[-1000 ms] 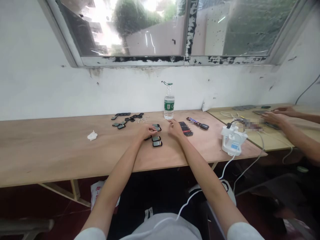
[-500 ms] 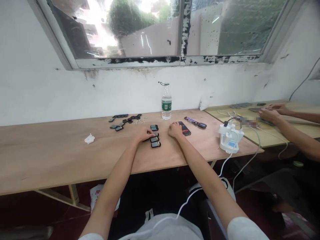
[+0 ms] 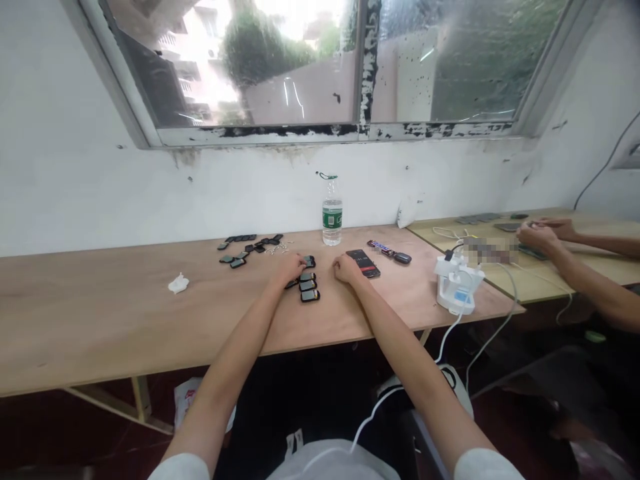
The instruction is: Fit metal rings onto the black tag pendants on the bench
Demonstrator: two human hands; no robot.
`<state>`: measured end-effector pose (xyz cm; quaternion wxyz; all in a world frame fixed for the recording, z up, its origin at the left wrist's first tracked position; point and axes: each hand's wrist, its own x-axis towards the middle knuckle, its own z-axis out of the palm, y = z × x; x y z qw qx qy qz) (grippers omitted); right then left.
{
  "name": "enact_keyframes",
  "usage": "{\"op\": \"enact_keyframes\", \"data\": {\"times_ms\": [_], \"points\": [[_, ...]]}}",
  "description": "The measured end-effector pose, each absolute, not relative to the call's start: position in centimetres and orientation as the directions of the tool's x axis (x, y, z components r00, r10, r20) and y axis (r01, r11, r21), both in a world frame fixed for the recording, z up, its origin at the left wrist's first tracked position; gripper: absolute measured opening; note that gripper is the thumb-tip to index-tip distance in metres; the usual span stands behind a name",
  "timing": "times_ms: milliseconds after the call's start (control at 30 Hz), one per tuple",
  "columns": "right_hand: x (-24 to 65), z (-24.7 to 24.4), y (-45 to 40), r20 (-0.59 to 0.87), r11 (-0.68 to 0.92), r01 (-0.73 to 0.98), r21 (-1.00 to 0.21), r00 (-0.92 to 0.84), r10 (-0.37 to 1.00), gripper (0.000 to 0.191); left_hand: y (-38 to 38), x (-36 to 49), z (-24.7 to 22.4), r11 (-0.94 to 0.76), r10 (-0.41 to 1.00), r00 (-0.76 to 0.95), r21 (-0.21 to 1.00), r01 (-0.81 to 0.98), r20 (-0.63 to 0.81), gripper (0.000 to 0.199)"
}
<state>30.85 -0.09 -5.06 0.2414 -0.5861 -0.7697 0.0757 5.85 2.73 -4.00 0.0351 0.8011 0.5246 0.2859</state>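
Observation:
My left hand (image 3: 290, 269) has its fingers closed at the left edge of a small black-framed piece with a grey panel (image 3: 310, 262), the farthest in a short column. Nearer me in that column lie similar black-framed pieces (image 3: 310, 295), and another dark piece (image 3: 291, 283) shows partly under my left hand. My right hand (image 3: 347, 269) rests on the table with curled fingers, just left of a black phone (image 3: 369, 265) whose screen is lit. I see nothing in that hand.
Several more dark pieces (image 3: 239, 263) and small pale bits (image 3: 278, 249) lie back left, with crumpled tissue (image 3: 179, 283) farther left. A water bottle (image 3: 332, 217) stands near the wall. Rightward are a snack bar (image 3: 381, 248), a black key fob (image 3: 402, 258), a white power strip (image 3: 456, 287) and another person's hands (image 3: 544, 232).
My left hand has moved away from me, from a middle piece to the farthest one. A dark piece now shows left of the column. My right hand has shifted slightly, uncovering more phone.

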Motion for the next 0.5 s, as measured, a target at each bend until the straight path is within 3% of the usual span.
{"op": "enact_keyframes", "data": {"times_ms": [233,333,500], "points": [[30.3,-5.8,0.4,0.319,0.396,0.763,-0.511,-0.259,0.912,0.021,2.6,5.7,-4.9,-0.43,0.903,0.339,0.58,0.692,0.264,0.005],[30.1,-5.8,0.3,0.318,0.392,0.743,-0.543,-0.25,0.914,0.015,2.8,6.0,-5.0,-0.446,0.894,0.353,0.616,0.65,0.274,0.01],[30.0,-5.5,0.1,0.392,0.393,0.677,-0.623,-0.166,0.905,0.022,3.1,6.7,-5.1,-0.431,0.895,0.384,0.666,0.609,0.228,0.014]]}}
